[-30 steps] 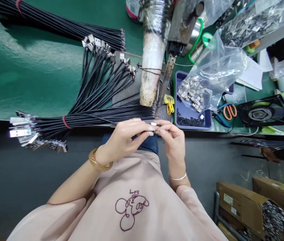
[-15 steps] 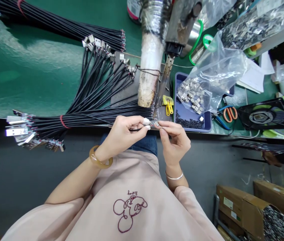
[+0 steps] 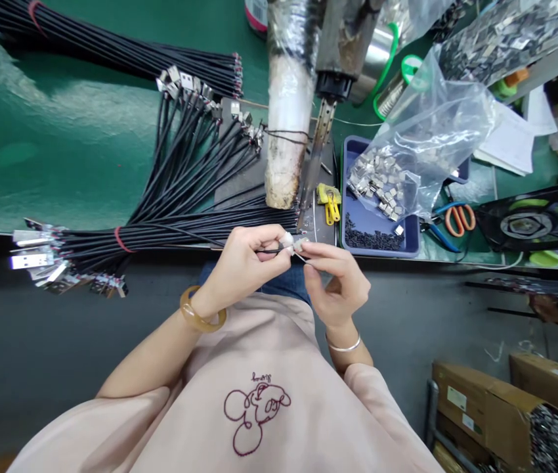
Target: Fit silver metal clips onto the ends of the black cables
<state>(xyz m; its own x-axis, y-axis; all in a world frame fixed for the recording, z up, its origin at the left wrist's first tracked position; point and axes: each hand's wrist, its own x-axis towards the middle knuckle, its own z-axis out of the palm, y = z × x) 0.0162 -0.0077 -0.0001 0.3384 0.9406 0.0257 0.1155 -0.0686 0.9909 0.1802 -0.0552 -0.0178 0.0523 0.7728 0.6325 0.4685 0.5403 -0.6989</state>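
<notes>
My left hand (image 3: pixel 259 253) pinches a black cable (image 3: pixel 270 250) close to its end, with white covers on the fingertips. At that end my right hand (image 3: pixel 341 279) has its fingers bent and closed in, the index fingertip almost against the left fingertips. A thin pale strand (image 3: pixel 303 259) slants out between the two hands. Whatever small piece sits at the right fingertips is hidden. Just beyond the hands, a bundle of black cables (image 3: pixel 185 238) tied with a red band lies along the table edge, metal USB plugs at its left end.
A soldering iron (image 3: pixel 317 148) and a plastic-wrapped tube (image 3: pixel 286 131) point down above the hands. To the right are a yellow clip (image 3: pixel 331 209), a blue tray (image 3: pixel 411 246) of metal shells and black bits, orange-handled pliers (image 3: pixel 459 220) and a fan (image 3: pixel 530 223). More cables (image 3: pixel 175 151) lie behind.
My right fingers have shifted slightly left, closer to the left fingertips. A small metal piece seen between the hands before is now covered, and the pale strand shows. The view has shifted slightly.
</notes>
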